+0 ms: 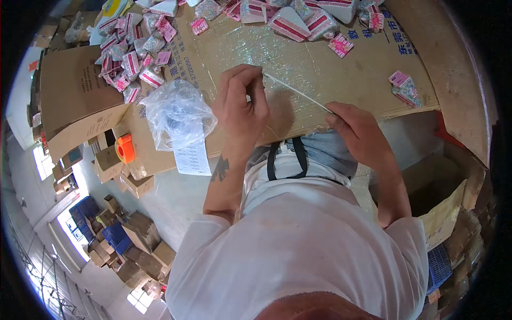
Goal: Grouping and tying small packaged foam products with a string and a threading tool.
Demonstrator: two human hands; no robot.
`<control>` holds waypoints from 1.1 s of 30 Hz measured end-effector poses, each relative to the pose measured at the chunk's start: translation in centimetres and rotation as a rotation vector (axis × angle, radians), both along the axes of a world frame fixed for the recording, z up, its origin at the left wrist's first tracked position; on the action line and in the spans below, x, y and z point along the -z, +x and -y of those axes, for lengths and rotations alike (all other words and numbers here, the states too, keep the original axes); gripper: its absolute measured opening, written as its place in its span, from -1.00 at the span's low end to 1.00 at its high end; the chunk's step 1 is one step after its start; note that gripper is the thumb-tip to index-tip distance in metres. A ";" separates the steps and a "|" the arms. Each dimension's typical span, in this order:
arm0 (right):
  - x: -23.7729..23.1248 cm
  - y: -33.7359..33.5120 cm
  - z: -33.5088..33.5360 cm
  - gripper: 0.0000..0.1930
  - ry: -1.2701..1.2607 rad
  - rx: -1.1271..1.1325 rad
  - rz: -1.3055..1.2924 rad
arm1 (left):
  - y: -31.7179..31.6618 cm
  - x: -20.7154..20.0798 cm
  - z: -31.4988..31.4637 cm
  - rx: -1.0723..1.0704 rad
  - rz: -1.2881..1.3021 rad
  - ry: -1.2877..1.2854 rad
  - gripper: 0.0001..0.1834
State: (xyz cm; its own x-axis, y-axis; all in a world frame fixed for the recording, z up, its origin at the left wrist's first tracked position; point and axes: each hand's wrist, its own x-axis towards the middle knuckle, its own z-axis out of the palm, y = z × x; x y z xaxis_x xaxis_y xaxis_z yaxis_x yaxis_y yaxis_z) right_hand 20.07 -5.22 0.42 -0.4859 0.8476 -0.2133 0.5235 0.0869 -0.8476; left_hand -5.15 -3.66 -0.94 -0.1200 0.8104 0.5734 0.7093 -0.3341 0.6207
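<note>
A thin white strand (298, 92), cord-like and straight, runs slantwise between my two hands above the cardboard-covered table (234, 48). My left hand (242, 98) is closed in a pinch at its upper left end. At the lower right end, my right hand (360, 130) grips it between thumb and fingers. Whether it is a cord or a slim stick I cannot tell. To the left of my left hand lies a crumpled clear plastic bag (178, 109), with a printed paper slip (192, 158) sticking out beneath it.
Small clear packets of coloured bits with pink-and-white cards (130, 64) are heaped at the far left; more packets (304, 21) line the far edge. A single packet (405, 88) lies at right. An orange tape roll (125, 148) sits by an open carton (80, 96). Another open box (426, 186) stands right.
</note>
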 end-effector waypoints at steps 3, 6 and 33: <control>0.6 -0.1 0.4 -0.73 0.098 0.027 -0.061 | 0.7 -0.1 -0.4 0.008 0.032 -0.057 -0.76; 1.1 0.0 0.2 -0.74 0.083 0.074 -0.068 | 1.8 0.2 -0.6 0.014 0.336 -0.231 -0.77; 5.9 -7.6 -1.2 -0.65 -0.114 0.302 -0.466 | 2.5 2.0 1.5 0.160 1.665 -0.627 -0.82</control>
